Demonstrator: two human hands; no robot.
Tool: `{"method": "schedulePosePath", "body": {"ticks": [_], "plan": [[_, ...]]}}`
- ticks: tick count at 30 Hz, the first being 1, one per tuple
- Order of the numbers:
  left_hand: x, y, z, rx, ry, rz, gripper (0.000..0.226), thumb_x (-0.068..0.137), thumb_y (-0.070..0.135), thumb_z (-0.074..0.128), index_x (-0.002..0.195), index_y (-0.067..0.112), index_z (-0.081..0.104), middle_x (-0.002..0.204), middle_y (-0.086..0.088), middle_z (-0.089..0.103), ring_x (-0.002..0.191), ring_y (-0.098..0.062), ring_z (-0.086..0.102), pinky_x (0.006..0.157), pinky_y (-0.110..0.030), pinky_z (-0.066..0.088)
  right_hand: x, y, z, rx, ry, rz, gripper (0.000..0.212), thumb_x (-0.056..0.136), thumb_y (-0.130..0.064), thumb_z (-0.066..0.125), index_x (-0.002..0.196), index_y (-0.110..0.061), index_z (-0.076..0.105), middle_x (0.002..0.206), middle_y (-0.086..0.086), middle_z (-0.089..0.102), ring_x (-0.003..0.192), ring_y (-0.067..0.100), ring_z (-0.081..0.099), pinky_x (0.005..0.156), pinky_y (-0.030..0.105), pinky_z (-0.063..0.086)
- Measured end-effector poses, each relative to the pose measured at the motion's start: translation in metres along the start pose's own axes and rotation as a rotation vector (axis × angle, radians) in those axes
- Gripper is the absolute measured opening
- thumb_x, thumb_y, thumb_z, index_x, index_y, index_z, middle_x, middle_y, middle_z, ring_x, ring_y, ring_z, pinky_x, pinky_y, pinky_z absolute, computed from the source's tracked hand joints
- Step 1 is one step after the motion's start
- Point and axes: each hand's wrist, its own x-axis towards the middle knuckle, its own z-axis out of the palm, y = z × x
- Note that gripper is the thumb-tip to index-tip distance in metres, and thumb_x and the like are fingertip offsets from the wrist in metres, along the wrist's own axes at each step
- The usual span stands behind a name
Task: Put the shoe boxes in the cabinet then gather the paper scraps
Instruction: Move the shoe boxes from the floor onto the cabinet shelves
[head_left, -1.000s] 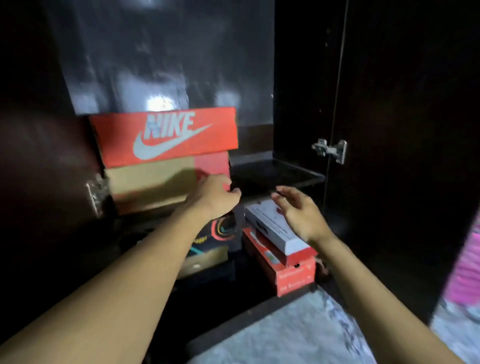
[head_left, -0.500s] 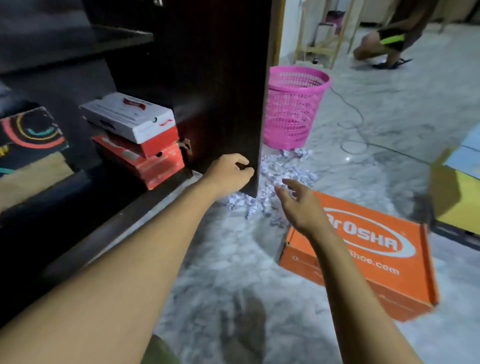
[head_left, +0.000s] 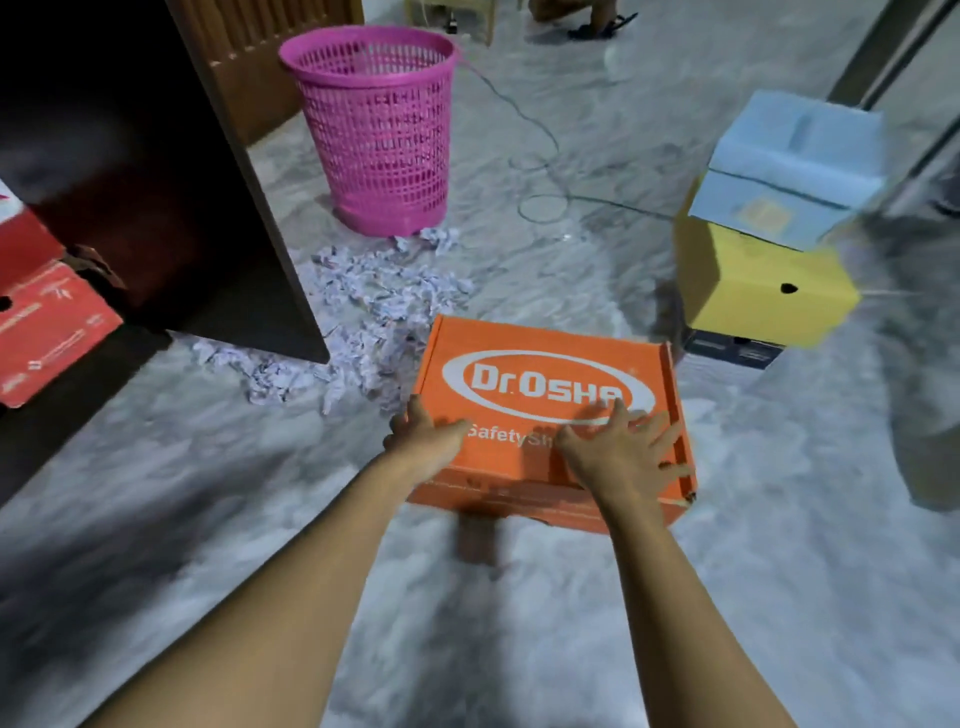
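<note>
Right hand (head_left: 618, 457) lies flat on the box (head_left: 545, 343) lid, fingers (head_left: 660, 431) spread straight. Left hand (head_left: 426, 441) sits at the lid's near-left corner, fingers bent at the edge; blur hides any grip. The box rests on the floor (head_left: 260, 493) beside the scraps (head_left: 374, 306), printed "Dr.OSHA" and "Safety Sh…".

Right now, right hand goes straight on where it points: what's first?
The orange shoe box: the right hand is spread over its lid, fingers pointing forward across it. Blur hides whether they already touch.
</note>
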Motion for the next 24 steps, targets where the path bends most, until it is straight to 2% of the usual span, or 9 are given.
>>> {"method": "schedulePosePath", "body": {"ticks": [1, 3, 6, 9, 11, 14, 16, 19, 24], "plan": [[-0.003, 0.001, 0.001, -0.001, 0.065, -0.002, 0.095, 0.073, 0.064, 0.055, 0.151, 0.025, 0.016, 0.15, -0.011, 0.033, 0.134, -0.034, 0.039, 0.111, -0.045, 0.035, 0.007, 0.01, 0.0, 0.01, 0.024, 0.035, 0.093, 0.083, -0.067, 0.051, 0.156, -0.024, 0.014, 0.165, 0.019, 0.0, 0.151, 0.039, -0.006, 0.116, 0.067, 0.003], [-0.001, 0.001, -0.001, -0.055, 0.178, 0.0, 0.085, 0.069, 0.063, 0.05, 0.143, 0.024, 0.033, 0.141, -0.009, 0.049, 0.122, -0.033, 0.053, 0.103, -0.045, 0.044, 0.017, 0.027, -0.003, 0.05, 0.098, 0.056, 0.093, 0.082, -0.063, 0.056, 0.155, -0.021, 0.016, 0.16, 0.021, 0.015, 0.147, 0.042, 0.014, 0.115, 0.061, 0.016], [0.006, -0.004, -0.008, -0.049, 0.211, 0.004, 0.049, 0.083, 0.057, 0.051, 0.118, 0.023, 0.061, 0.113, -0.003, 0.068, 0.098, -0.028, 0.066, 0.092, -0.04, 0.052, 0.03, 0.047, -0.012, 0.192, 0.13, 0.071, 0.089, 0.083, -0.058, 0.06, 0.153, -0.018, 0.022, 0.146, 0.021, 0.036, 0.132, 0.043, 0.038, 0.106, 0.052, 0.035], [0.007, -0.011, -0.013, -0.13, 0.22, -0.016, 0.039, 0.089, 0.055, 0.053, 0.105, 0.022, 0.067, 0.099, -0.004, 0.07, 0.087, -0.026, 0.066, 0.087, -0.036, 0.053, 0.045, 0.074, -0.021, 0.395, 0.048, 0.047, 0.071, 0.085, -0.054, 0.062, 0.144, -0.017, 0.046, 0.14, 0.016, 0.053, 0.123, 0.037, 0.053, 0.101, 0.048, 0.044], [0.01, -0.016, -0.013, -0.25, 0.153, -0.043, 0.038, 0.089, 0.054, 0.056, 0.109, 0.022, 0.065, 0.102, -0.003, 0.07, 0.092, -0.026, 0.068, 0.091, -0.038, 0.053, 0.05, 0.093, -0.024, 0.635, -0.031, 0.04, 0.054, 0.088, -0.044, 0.065, 0.134, -0.017, 0.059, 0.131, 0.011, 0.063, 0.111, 0.029, 0.062, 0.097, 0.044, 0.049], [0.011, -0.025, -0.004, -0.341, -0.031, -0.043, 0.039, 0.088, 0.052, 0.058, 0.121, 0.03, 0.06, 0.114, -0.001, 0.07, 0.098, -0.025, 0.069, 0.097, -0.044, 0.051, 0.047, 0.113, -0.022, 0.881, -0.233, 0.02, 0.035, 0.091, -0.038, 0.065, 0.125, -0.029, 0.064, 0.118, 0.001, 0.072, 0.102, 0.02, 0.069, 0.085, 0.037, 0.053], [0.01, -0.03, 0.001, -0.372, -0.069, -0.038, 0.039, 0.089, 0.051, 0.058, 0.123, 0.033, 0.058, 0.114, 0.0, 0.071, 0.098, -0.025, 0.069, 0.095, -0.047, 0.051, 0.04, 0.117, -0.014, 0.981, -0.307, 0.004, 0.036, 0.089, -0.038, 0.066, 0.124, -0.036, 0.062, 0.112, -0.005, 0.074, 0.1, 0.019, 0.071, 0.08, 0.038, 0.054], [0.006, -0.033, 0.0, -0.396, -0.079, -0.053, 0.043, 0.088, 0.053, 0.059, 0.126, 0.035, 0.055, 0.113, -0.001, 0.071, 0.097, -0.026, 0.069, 0.092, -0.048, 0.052, 0.032, 0.116, -0.007, 1.079, -0.322, -0.047, 0.046, 0.081, -0.042, 0.068, 0.126, -0.042, 0.058, 0.116, -0.006, 0.073, 0.104, 0.021, 0.071, 0.089, 0.045, 0.055], [-0.008, -0.042, -0.019, -0.444, -0.07, -0.04, 0.048, 0.076, 0.062, 0.061, 0.12, 0.042, 0.058, 0.107, 0.003, 0.074, 0.094, -0.025, 0.072, 0.09, -0.05, 0.054, 0.027, 0.108, -0.022, 1.103, -0.33, -0.254, 0.061, 0.077, -0.053, 0.062, 0.137, -0.046, 0.052, 0.133, -0.004, 0.064, 0.116, 0.022, 0.065, 0.101, 0.052, 0.049]]}}
